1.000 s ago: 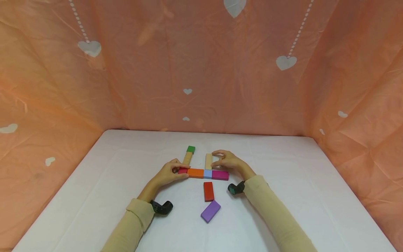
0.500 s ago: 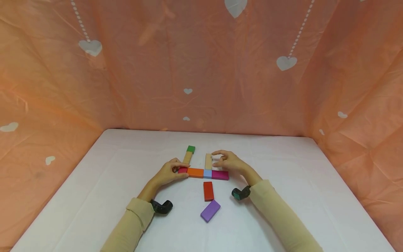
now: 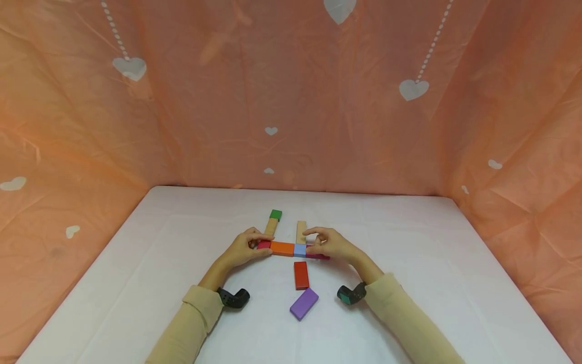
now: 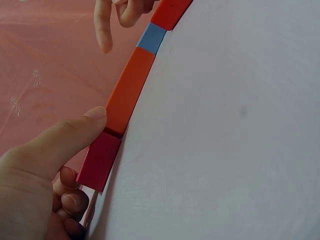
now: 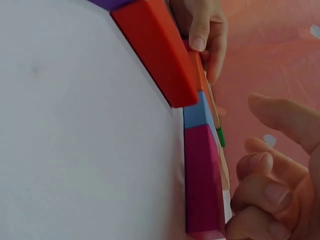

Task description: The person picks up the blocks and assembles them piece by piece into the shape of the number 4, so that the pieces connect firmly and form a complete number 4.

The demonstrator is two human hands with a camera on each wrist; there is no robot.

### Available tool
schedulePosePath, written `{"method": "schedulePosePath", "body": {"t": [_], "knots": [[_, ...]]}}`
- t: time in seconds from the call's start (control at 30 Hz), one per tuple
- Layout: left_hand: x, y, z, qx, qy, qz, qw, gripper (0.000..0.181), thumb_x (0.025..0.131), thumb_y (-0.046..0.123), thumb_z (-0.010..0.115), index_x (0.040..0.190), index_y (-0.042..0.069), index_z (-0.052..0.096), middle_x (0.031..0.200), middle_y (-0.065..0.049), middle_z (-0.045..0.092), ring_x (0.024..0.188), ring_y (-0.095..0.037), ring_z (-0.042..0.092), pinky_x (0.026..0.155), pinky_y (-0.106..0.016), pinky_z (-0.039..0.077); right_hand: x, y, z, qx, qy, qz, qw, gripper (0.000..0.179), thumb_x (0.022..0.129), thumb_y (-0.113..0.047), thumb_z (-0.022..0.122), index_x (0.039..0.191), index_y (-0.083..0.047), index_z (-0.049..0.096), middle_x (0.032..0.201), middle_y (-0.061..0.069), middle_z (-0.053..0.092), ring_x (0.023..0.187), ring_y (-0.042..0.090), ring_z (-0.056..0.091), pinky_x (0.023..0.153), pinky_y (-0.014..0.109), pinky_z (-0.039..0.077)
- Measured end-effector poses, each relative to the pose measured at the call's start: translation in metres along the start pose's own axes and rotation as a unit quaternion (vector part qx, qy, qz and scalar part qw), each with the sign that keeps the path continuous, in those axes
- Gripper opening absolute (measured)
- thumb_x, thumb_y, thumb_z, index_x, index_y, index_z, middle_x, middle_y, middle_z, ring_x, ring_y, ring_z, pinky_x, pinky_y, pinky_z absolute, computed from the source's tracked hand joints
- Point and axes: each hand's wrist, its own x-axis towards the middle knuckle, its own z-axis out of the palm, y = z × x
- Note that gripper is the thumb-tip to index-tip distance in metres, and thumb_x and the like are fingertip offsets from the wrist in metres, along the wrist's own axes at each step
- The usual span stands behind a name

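Observation:
A row of wooden blocks lies across the table: a crimson block (image 3: 263, 244), an orange one (image 3: 282, 248), a small light-blue one (image 3: 299, 249) and a magenta one (image 5: 202, 180). My left hand (image 3: 243, 250) pinches the crimson block at the row's left end, thumb (image 4: 96, 114) at its seam with the orange. Over the magenta block hovers my right hand (image 3: 334, 243), thumb and index finger apart, nothing between them; it partly hides that block in the head view. The index fingertip is near a plain wood block (image 3: 301, 231) that stretches back from the blue one.
Another plain wood strip (image 3: 271, 227) runs back from the row's left end to a green block (image 3: 276, 214). In front of the row lie a red block (image 3: 301, 275) and a purple block (image 3: 304, 304), corners close together. An orange curtain (image 3: 291, 101) surrounds the white table (image 3: 409, 222).
My right hand has come away from the plain wood block and moved toward me, over the magenta block. The left hand stays where it was.

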Motion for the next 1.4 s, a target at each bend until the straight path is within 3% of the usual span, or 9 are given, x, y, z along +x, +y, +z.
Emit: {"method": "schedulePosePath", "body": {"t": [0.43, 0.73, 0.9, 1.4], "knots": [[-0.003, 0.005, -0.001, 0.003, -0.012, -0.011, 0.9999, 0.033, 0.08, 0.018, 0.077, 0.111, 0.006, 0.072, 0.084, -0.005, 0.046, 0.075, -0.013, 0.038, 0.064, -0.02, 0.03, -0.014, -0.005, 0.006, -0.017, -0.032, -0.032, 0.9988, 0.045, 0.084, -0.013, 0.073, 0.124, 0.001, 0.059, 0.071, -0.002, 0.047, 0.066, 0.009, 0.044, 0.06, 0.019, 0.035], [-0.001, 0.005, 0.0, 0.005, -0.01, 0.013, 0.9998, 0.032, 0.079, 0.015, 0.078, 0.109, 0.004, 0.073, 0.083, -0.004, 0.046, 0.074, -0.009, 0.037, 0.064, -0.019, 0.03, -0.026, -0.002, 0.013, 0.001, -0.071, -0.044, 0.9965, 0.044, 0.084, -0.01, 0.072, 0.124, 0.004, 0.059, 0.067, -0.003, 0.042, 0.063, 0.006, 0.042, 0.062, 0.018, 0.035], [-0.001, 0.005, 0.0, 0.002, -0.009, 0.018, 0.9998, 0.032, 0.078, 0.015, 0.079, 0.108, 0.005, 0.073, 0.083, -0.005, 0.047, 0.074, -0.009, 0.037, 0.064, -0.02, 0.029, -0.031, -0.002, 0.015, 0.012, -0.097, -0.031, 0.9948, 0.046, 0.084, -0.01, 0.072, 0.125, 0.005, 0.058, 0.066, -0.003, 0.041, 0.061, 0.006, 0.041, 0.059, 0.018, 0.034], [-0.002, 0.005, -0.001, -0.002, -0.011, 0.015, 0.9998, 0.04, 0.075, 0.014, 0.082, 0.113, 0.004, 0.071, 0.085, -0.004, 0.047, 0.074, -0.009, 0.037, 0.064, -0.019, 0.03, -0.037, -0.001, 0.021, -0.011, -0.108, -0.035, 0.9935, 0.048, 0.082, -0.01, 0.074, 0.127, 0.0, 0.058, 0.064, -0.005, 0.044, 0.06, 0.004, 0.043, 0.06, 0.017, 0.035]]}}
